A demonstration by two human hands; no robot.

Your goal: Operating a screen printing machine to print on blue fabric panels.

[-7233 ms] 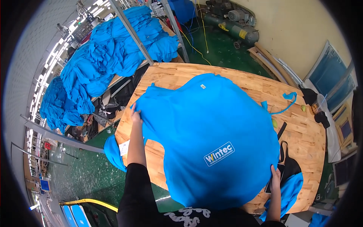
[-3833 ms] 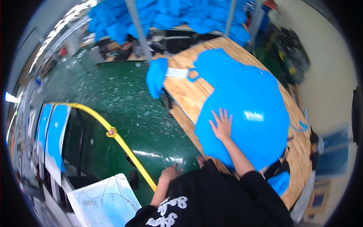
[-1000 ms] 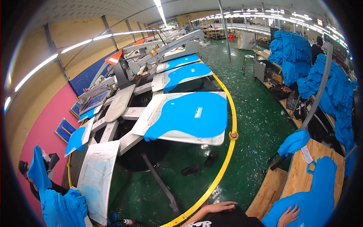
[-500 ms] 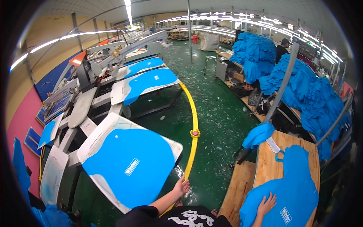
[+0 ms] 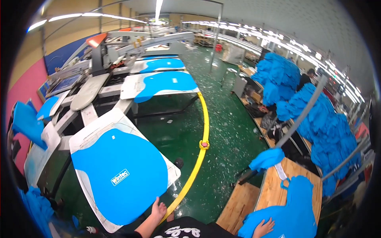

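A blue cut fabric piece (image 5: 131, 152) with a small white printed label lies smooth on the near white platen (image 5: 112, 118), to my left. My left hand (image 5: 159, 208) is at the lower right edge of that piece, its fingers apart and nothing held in them. Whether it touches the fabric I cannot tell. On my right, blue fabric pieces (image 5: 291, 206) lie on a wooden table (image 5: 274, 186). My right hand (image 5: 264, 229) rests on them with its fingers stretched out. Part of the printed label there is cut off by the lower edge.
Farther platens (image 5: 127, 88) carry more blue pieces along the printing machine. A yellow curved rail (image 5: 204, 119) runs beside them over the green floor. Tall piles of blue fabric (image 5: 278, 73) stand at the right behind a slanted metal post (image 5: 303, 111). A person (image 5: 307, 77) is behind them.
My view has shifted and tilted, and the near platen appears farther left. Both hands stay close to the same fabrics. At far left, a blue piece now appears higher, against a platen.
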